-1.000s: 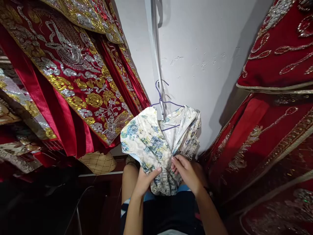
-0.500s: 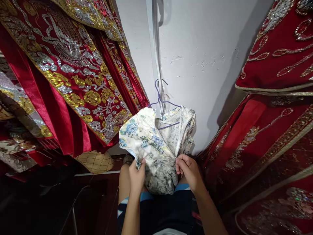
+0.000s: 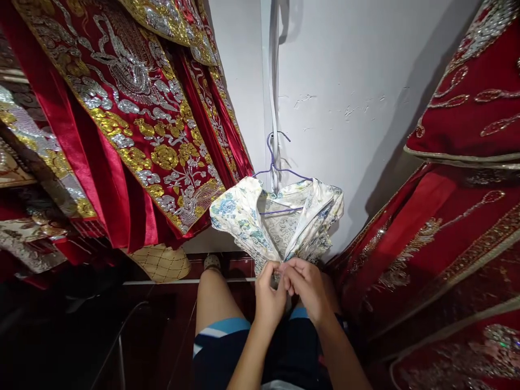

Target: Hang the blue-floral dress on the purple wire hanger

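Note:
A white garment with blue flowers (image 3: pixel 239 208) hangs on a purple wire hanger (image 3: pixel 273 167) in front of the wall. Its neckline is open in a V, showing the patterned inside. My left hand (image 3: pixel 270 292) pinches the front edge at the bottom of the V. Right beside it, my right hand (image 3: pixel 303 284) grips the other front edge, the fingertips of both hands nearly touching. The fingers cover whatever fastening may be there. The lower part of the garment is mostly hidden behind my hands.
Red embroidered garments with gold and silver sequins (image 3: pixel 164 157) hang on the left. More red beaded garments (image 3: pixel 459 216) hang on the right. A pale strap (image 3: pixel 273 81) runs down the white wall (image 3: pixel 345 65). My bare knees and dark shorts (image 3: pixel 292 352) are below.
My left hand has let go of the garment's left side and moved right to meet my right hand at the front opening. The garment now hangs more evenly, and the view has shifted slightly.

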`<state>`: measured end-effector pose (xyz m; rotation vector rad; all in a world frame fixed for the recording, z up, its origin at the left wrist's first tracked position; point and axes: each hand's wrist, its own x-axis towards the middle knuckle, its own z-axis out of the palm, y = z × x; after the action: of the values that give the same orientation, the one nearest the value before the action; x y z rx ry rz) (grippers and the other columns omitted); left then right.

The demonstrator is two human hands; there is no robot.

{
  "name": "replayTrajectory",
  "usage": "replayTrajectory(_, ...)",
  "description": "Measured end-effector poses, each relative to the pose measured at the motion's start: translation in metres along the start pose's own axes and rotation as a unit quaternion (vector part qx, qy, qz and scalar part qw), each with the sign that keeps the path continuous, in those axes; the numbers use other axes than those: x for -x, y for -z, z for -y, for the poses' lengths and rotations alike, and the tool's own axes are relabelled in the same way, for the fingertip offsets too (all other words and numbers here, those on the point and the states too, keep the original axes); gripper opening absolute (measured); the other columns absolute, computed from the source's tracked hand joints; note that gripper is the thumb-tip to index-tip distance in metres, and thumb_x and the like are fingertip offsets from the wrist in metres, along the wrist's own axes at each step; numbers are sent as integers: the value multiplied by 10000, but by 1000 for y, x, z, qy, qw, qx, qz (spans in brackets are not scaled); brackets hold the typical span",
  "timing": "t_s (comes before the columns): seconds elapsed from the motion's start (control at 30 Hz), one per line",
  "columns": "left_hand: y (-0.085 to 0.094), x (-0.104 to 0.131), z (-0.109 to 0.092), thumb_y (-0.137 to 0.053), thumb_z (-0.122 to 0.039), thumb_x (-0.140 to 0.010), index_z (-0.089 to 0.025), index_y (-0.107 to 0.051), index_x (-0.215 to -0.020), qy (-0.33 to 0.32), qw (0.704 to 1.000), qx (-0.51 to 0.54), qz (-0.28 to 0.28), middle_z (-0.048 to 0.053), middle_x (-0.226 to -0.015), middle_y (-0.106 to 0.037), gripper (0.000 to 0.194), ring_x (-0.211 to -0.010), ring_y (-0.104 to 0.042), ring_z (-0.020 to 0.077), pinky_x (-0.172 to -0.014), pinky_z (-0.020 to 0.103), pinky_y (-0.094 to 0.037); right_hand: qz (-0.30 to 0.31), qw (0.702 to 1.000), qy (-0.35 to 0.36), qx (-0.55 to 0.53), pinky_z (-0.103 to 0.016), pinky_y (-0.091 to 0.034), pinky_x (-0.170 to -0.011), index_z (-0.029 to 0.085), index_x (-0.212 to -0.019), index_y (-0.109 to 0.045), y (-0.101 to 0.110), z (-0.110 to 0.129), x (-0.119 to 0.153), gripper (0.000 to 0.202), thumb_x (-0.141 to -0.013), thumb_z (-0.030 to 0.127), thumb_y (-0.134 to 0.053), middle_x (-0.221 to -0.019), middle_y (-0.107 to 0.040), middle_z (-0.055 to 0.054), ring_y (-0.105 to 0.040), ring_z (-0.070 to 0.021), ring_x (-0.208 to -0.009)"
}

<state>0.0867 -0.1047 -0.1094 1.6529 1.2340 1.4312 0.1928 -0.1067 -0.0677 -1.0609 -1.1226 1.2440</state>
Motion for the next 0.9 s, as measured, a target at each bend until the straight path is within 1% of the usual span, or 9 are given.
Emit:
replayTrajectory(0.17,-5,-1,7,-513,-228,-945,-211,-473,-778,-29,998,-38,49,13,-783,-540,173,-750,-539,171,-691,269,-395,-55,998,5,-39,-232,-275,-386,181,-600,-586,5,42,-42,301,-735,404,-737,-479,-522,36,-375,-69,-375)
replayTrajectory(0.27,-5,-4,12,-494,-194,-930,-211,-427,-759,-39,993,-64,87,12,-764,-500,184,-729,-502,173,-662,270,-357,-50,995,44,-70,-205,-232,-364,163,-636,-624,5,77,-76,286,-663,380,-808,-501,-535,35,-373,-51,-383)
replayTrajectory(0.37,-1,-8,19,-492,-149,-894,-211,-412,-758,-38,986,-100,127,10,-760,-493,169,-735,-479,177,-667,274,-337,-41,990,70,-112,-175,-216,-363,129,-669,-668,2,105,-103,225,-671,313,-797,-527,-533,38,-377,-27,-401)
replayTrajectory(0.47,6,-11,28,-490,-114,-862,-210,-401,-753,-29,983,-117,139,9,-762,-493,171,-734,-473,175,-668,276,-336,-37,986,87,-135,-164,-204,-361,119,-686,-678,-5,115,-115,182,-705,281,-758,-534,-528,41,-372,-15,-403)
replayTrajectory(0.57,15,-15,28,-532,-123,-851,-206,-420,-741,-7,983,-107,147,2,-733,-502,178,-709,-491,166,-650,269,-352,-6,988,107,-108,-167,-234,-365,128,-726,-675,-11,111,-113,177,-750,295,-732,-546,-558,33,-402,-27,-409)
replayTrajectory(0.63,23,-26,16,-584,-161,-865,-196,-492,-792,-9,986,-77,149,0,-741,-534,123,-710,-521,158,-659,264,-387,1,988,126,-91,-172,-272,-378,142,-755,-669,-13,105,-108,171,-771,303,-724,-544,-567,37,-423,-39,-415)
replayTrajectory(0.7,34,-46,-6,-608,-217,-906,-186,-570,-978,-52,991,-34,121,9,-804,-584,87,-748,-559,155,-712,266,-438,-4,987,137,-81,-175,-292,-387,154,-756,-658,-13,101,-104,158,-777,299,-720,-517,-545,50,-420,-48,-416)
replayTrajectory(0.83,56,-108,-63,-532,-247,-993,-203,-513,-1337,-229,972,-47,24,28,-906,-625,347,-821,-591,157,-800,289,-478,12,986,157,-58,-192,-302,-390,173,-703,-626,-8,104,-97,162,-776,285,-718,-464,-481,70,-392,-60,-401)
replayTrajectory(0.9,62,-137,-83,-521,-242,-1003,-213,-549,-1330,-288,950,-116,35,50,-998,-641,330,-856,-593,161,-820,301,-474,25,984,167,-56,-206,-314,-400,181,-689,-612,-6,108,-96,166,-775,278,-716,-451,-457,78,-378,-64,-391)
